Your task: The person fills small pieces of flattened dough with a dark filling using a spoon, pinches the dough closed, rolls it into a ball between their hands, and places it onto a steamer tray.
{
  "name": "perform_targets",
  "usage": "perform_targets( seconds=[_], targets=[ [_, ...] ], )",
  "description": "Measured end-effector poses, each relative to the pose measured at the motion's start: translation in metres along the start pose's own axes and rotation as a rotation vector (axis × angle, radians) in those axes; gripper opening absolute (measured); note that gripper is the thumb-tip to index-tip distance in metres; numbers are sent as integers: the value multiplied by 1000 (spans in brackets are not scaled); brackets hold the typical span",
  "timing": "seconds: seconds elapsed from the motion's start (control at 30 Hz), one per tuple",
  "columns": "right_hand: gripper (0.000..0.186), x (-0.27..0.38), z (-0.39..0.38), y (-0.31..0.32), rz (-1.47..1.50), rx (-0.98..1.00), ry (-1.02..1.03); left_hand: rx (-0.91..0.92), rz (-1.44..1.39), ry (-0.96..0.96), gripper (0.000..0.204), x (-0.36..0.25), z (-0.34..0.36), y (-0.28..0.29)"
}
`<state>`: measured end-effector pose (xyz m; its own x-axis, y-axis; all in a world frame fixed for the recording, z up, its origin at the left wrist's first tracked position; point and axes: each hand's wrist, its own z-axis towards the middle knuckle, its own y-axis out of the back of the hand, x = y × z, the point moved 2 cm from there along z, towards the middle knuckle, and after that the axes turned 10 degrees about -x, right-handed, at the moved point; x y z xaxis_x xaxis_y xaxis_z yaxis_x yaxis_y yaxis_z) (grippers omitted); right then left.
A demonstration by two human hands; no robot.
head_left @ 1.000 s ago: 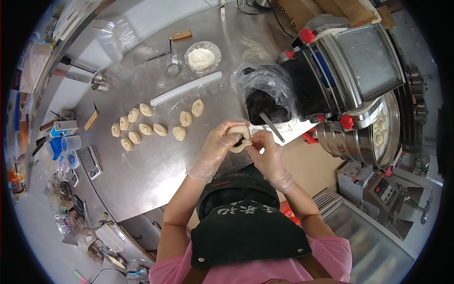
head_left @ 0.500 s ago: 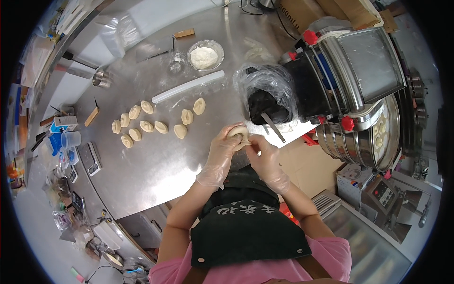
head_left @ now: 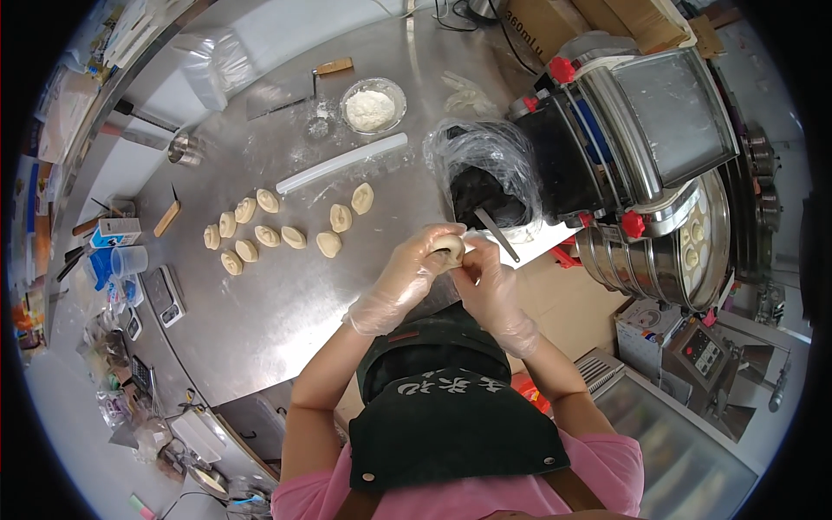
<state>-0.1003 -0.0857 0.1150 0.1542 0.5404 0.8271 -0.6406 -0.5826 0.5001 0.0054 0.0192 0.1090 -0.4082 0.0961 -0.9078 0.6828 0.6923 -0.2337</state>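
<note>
Both of my hands wear clear plastic gloves and meet above the front edge of the steel table. My left hand (head_left: 409, 276) cups a round dough wrapper (head_left: 446, 245) with dark filling partly showing inside. The fingertips of my right hand (head_left: 487, 288) pinch the wrapper's right edge. Just beyond sits a plastic-lined container of black filling (head_left: 485, 195), with a flat metal spatula (head_left: 497, 235) lying across its near side. To the left, several oval dough pieces (head_left: 268, 235) rest in loose rows on the table, a few of them (head_left: 362, 198) closer to my hands.
A white rolling pin (head_left: 342, 163) lies behind the dough pieces, near a bowl of flour (head_left: 372, 106) and a wooden-handled scraper (head_left: 334, 66). At the right stand a dough roller machine (head_left: 633, 130) and stacked steamers (head_left: 637, 264). A scale (head_left: 165, 295) is at the left.
The wrapper has turned and its rim is drawn in more. My left wrist has swung outward to the left, and my right hand has shifted slightly lower.
</note>
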Motion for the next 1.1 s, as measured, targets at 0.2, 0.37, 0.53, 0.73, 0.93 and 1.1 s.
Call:
perform_targets(
  seconds=[0.2, 0.37, 0.53, 0.73, 0.93, 1.1],
  targets=[
    [29, -12, -4, -3, 50, -133, -28, -193, -14, -33, 35, -5, 5, -9],
    [31, -2, -3, -7, 19, -223, 131, -407, -484, 34, 38, 17, 0, -26],
    [32, 0, 4, -1, 44, -132, -29, -239, -184, -27, 38, 12, 3, -18],
    [33, 1, 7, 0, -70, -136, 254, -201, -319, 6, 40, 4, 4, -11],
    [34, -2, 3, -3, -48, -101, 102, -117, 240, -342, 40, -6, 1, -10],
    [24, 4, 10, -2, -47, -146, 116, -244, -10, -197, 39, -2, 3, -12]
  ],
)
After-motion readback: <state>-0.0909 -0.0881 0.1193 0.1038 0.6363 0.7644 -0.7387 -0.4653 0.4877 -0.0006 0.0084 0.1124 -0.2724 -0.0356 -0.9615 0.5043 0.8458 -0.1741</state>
